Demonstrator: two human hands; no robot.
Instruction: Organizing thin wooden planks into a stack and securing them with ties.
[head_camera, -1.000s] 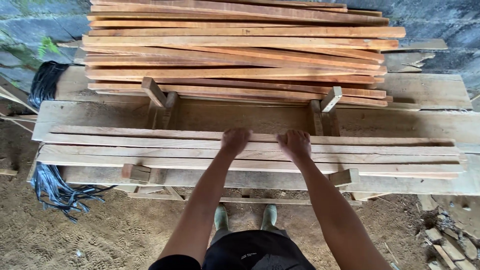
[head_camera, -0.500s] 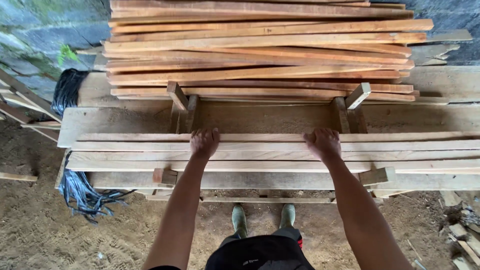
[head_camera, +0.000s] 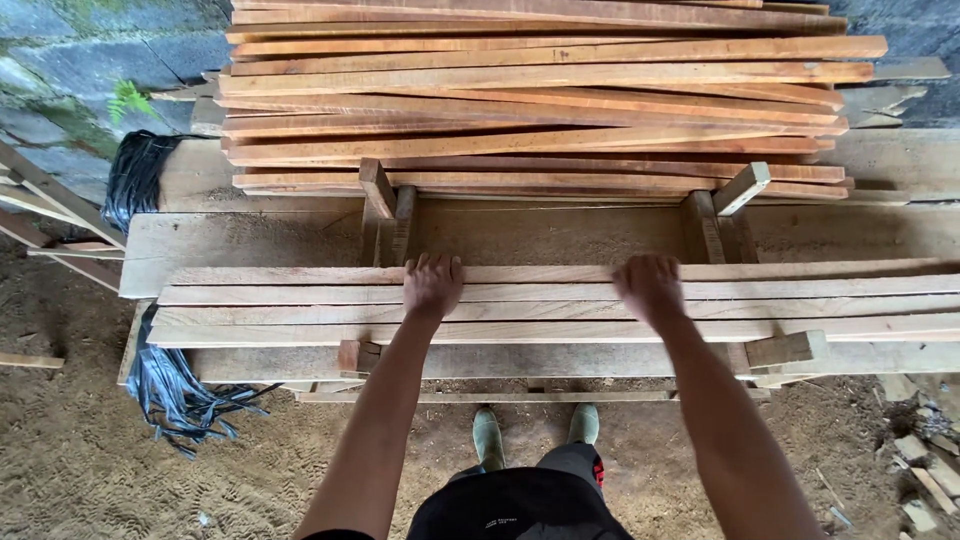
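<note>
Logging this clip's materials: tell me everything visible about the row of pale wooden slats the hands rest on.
The pale wooden slats are four or so long, thin, rough-sawn strips lying flat, side by side and parallel across a plank workbench. They look like light, unfinished wood and run past the right edge of the frame. The left hand and right hand press on the farther strips, palms down.

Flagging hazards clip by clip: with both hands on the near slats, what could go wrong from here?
1. Splinters: the left hand and right hand press bare on the rough-sawn pale slats.
2. Pinching: the fingers curl over the far edge of the slats, where loose boards might shift together.
3. Toppling: the reddish plank stack behind lies unevenly, ends out of line, and might slide if the bench is jolted.
</note>
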